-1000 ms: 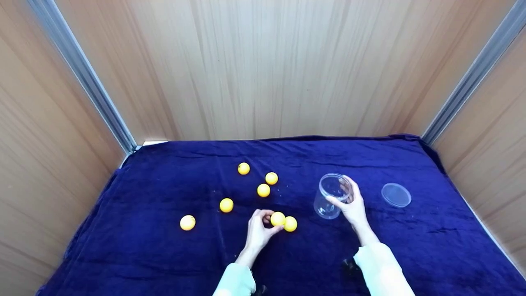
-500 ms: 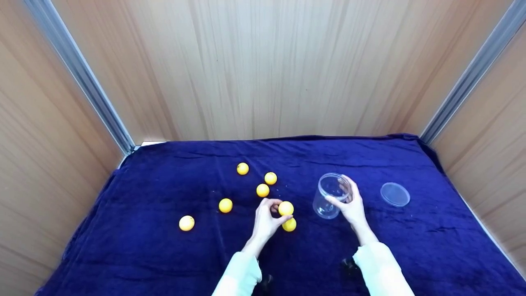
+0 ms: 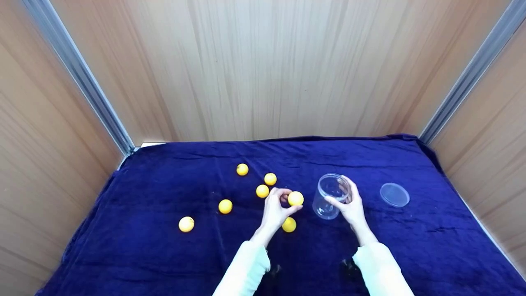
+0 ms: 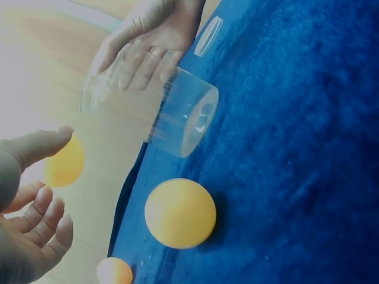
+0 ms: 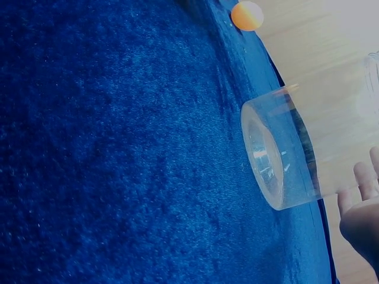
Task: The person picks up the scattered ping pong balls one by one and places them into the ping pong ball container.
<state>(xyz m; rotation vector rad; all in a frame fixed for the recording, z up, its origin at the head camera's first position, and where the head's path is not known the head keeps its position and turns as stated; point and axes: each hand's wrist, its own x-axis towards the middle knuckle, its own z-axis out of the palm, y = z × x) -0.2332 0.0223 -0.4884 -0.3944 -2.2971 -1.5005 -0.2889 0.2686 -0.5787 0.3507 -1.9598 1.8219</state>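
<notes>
My left hand point(image 3: 277, 206) pinches a yellow ball point(image 3: 295, 198) between thumb and fingers, lifted above the blue cloth point(image 3: 164, 255) just left of a clear plastic jar point(image 3: 331, 195). In the left wrist view that held ball point(image 4: 63, 164) sits at my fingertips, with the jar point(image 4: 177, 115) beyond. My right hand point(image 3: 349, 204) grips the jar around its side near the open mouth. The jar point(image 5: 284, 151) looks empty in the right wrist view. Another yellow ball point(image 3: 289, 224) lies on the cloth below my left hand.
Several more yellow balls lie on the cloth: one point(image 3: 262, 191) beside my left hand, others point(image 3: 270, 179) point(image 3: 242, 169) farther back, two point(image 3: 225, 206) point(image 3: 186, 224) to the left. A clear lid point(image 3: 394, 194) lies right of the jar. Wooden walls enclose three sides.
My left hand has lifted one ball off the cloth and carried it up and right toward the jar. The neighbouring ball stayed on the cloth. The right hand and jar held still.
</notes>
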